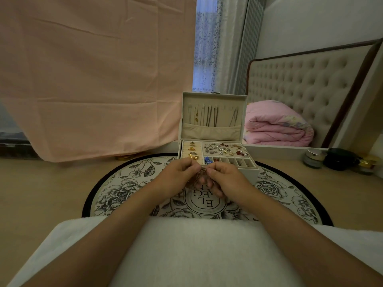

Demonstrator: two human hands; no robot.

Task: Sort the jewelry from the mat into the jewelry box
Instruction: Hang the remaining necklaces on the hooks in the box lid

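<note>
Both hands meet over the round floral mat [128, 183], just at the near edge of the jewelry box [252, 172], which stands at the mat's 12 o'clock. The left hand [178, 177] and the right hand [226, 181] each pinch a tangled, copper-coloured chain [195, 178] between thumb and fingertips. The rest of the chain hangs bunched between the two palms, above the printed oval at the mat's centre.

The box is open, its lid [213, 98] upright, with several necklaces [213, 117] hanging inside it above a fabric pocket. In the tray, gold rings [193, 152] sit in the ring rolls at 9 o'clock. Mixed earrings and pearls [222, 149] fill the wide compartment at 1 o'clock. A row of small cells [232, 161] runs along the near side, and the leftmost cell holds a blue piece [207, 160].

A white cushion [196, 245] lies across the lap at 6 o'clock. Small jars [314, 159] stand on the floor at 2 o'clock from the mat, a folded pink quilt [275, 125] lies at 1 o'clock before a tufted headboard [300, 79], and a pink sheet [93, 69] hangs at 10 o'clock.
</note>
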